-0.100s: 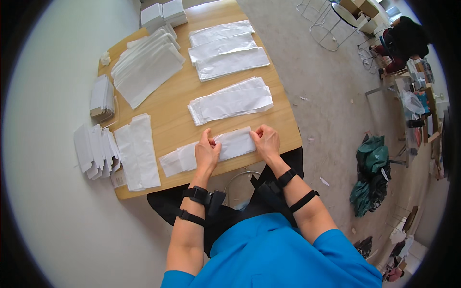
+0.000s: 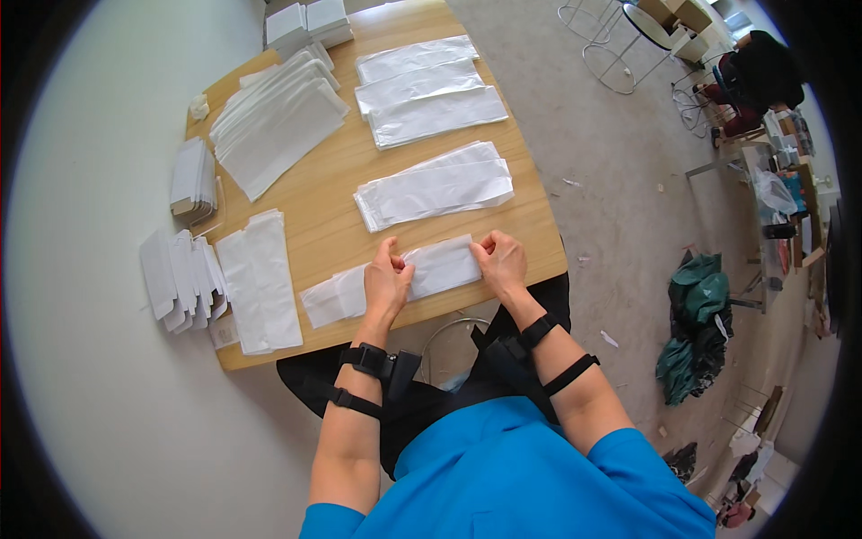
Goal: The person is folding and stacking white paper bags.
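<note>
A long, narrow folded white sheet [image 2: 442, 267], thin and slightly see-through, lies near the table's front edge. My left hand [image 2: 387, 286] rests over its middle, fingers curled and thumb close to them on the sheet. At the sheet's right end, my right hand [image 2: 501, 262] pinches the corner between thumb and fingers. Just beyond both hands is a small stack of similar folded white sheets [image 2: 435, 187]. Another upright-lying stack of white sheets [image 2: 260, 283] is left of my left hand.
More white sheets lie in a far stack [image 2: 435, 103] and a fanned pile [image 2: 278, 135] on the wooden table [image 2: 319, 220]. Flat white cartons [image 2: 184, 283] stand at its left edge. Right on the floor is a dark green plastic heap [image 2: 696, 314]; a person [image 2: 763, 76] sits beyond.
</note>
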Demonstrator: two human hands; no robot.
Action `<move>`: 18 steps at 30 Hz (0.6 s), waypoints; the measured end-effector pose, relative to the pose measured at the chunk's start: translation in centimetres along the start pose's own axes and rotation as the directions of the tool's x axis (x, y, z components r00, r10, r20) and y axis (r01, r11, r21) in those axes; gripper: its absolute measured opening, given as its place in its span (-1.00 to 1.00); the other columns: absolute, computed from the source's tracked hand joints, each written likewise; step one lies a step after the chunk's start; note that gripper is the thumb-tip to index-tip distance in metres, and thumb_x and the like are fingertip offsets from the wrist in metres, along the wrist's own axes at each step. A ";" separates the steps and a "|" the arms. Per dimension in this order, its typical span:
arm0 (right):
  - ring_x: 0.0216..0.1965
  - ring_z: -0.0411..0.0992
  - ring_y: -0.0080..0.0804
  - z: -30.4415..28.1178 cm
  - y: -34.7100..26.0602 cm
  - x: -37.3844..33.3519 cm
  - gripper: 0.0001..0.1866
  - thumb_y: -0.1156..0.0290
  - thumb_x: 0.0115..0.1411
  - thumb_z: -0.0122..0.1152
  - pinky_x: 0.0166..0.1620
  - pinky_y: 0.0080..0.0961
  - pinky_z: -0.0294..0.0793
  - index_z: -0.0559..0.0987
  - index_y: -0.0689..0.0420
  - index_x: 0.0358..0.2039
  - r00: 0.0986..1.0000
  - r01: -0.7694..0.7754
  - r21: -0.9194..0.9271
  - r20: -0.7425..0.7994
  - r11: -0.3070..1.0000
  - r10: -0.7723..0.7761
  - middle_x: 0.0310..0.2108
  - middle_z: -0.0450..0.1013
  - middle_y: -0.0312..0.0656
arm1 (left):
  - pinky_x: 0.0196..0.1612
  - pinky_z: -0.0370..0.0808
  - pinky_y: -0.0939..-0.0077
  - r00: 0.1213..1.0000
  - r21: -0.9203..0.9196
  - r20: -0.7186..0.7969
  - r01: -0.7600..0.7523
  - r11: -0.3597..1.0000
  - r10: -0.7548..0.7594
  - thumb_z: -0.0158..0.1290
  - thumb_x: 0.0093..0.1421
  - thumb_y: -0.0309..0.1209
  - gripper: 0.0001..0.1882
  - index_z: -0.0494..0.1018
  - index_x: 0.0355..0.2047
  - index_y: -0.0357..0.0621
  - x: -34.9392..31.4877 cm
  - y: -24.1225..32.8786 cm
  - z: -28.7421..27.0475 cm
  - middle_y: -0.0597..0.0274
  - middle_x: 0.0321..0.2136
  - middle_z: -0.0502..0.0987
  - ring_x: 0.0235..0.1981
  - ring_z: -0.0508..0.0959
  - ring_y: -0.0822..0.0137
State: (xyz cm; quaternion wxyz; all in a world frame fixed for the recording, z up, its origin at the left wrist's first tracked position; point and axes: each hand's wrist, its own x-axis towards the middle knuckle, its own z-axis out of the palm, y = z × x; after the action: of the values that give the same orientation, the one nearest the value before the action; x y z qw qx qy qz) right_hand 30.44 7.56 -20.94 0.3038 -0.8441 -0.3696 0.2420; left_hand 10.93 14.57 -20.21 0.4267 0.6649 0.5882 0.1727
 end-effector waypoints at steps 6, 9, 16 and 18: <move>-0.44 0.51 -0.05 0.0 0.1 0.0 -0.77 0.28 -0.02 0.34 -0.35 -0.20 0.46 0.56 0.19 -0.58 1.000 -0.010 -0.015 0.001 1.000 0.010 -0.54 0.52 -0.04 | -0.36 0.51 0.41 0.998 -0.016 0.046 0.045 0.999 -0.044 0.11 -0.01 -0.53 -0.45 0.35 0.06 -0.24 0.2 0.1 -0.2 0.13 -0.51 0.54 -0.50 0.57 0.26; -0.45 0.51 -0.07 -0.1 -0.2 0.0 -0.75 0.27 -0.02 0.33 -0.35 -0.21 0.47 0.56 0.19 -0.58 1.000 0.012 -0.017 0.002 1.000 -0.012 -0.55 0.52 -0.06 | -0.37 0.50 0.40 0.999 -0.017 0.033 0.031 0.999 -0.030 0.11 0.00 -0.53 -0.45 0.33 0.06 -0.23 0.2 -0.2 0.0 0.13 -0.52 0.54 -0.50 0.57 0.25; -0.50 0.52 -0.21 -0.9 0.6 0.5 -0.75 0.25 0.03 0.30 -0.37 -0.30 0.48 0.60 0.21 -0.51 0.998 0.002 0.059 0.069 0.998 -0.006 -0.57 0.52 -0.08 | -0.35 0.50 0.33 0.997 0.042 -0.012 -0.071 0.997 0.072 0.13 0.05 -0.45 -0.52 0.35 0.03 -0.21 -0.4 0.3 -0.3 0.12 -0.53 0.53 -0.51 0.56 0.19; -0.53 0.52 -0.37 -1.5 1.3 0.5 -0.75 0.26 0.08 0.26 -0.41 -0.38 0.47 0.61 0.21 -0.50 1.000 -0.019 0.188 0.013 0.982 0.017 -0.61 0.52 -0.15 | -0.36 0.50 0.32 0.995 0.130 -0.034 -0.084 0.988 0.089 0.11 0.08 -0.44 -0.60 0.39 -0.04 -0.21 -0.8 1.7 -0.8 0.12 -0.54 0.53 -0.50 0.56 0.17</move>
State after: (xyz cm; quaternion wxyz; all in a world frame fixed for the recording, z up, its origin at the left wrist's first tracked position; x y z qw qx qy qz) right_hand 32.32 6.70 -20.84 0.3779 -0.8135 -0.3393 0.2833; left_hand 11.20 14.17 -18.25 0.3635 0.7123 0.5770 0.1662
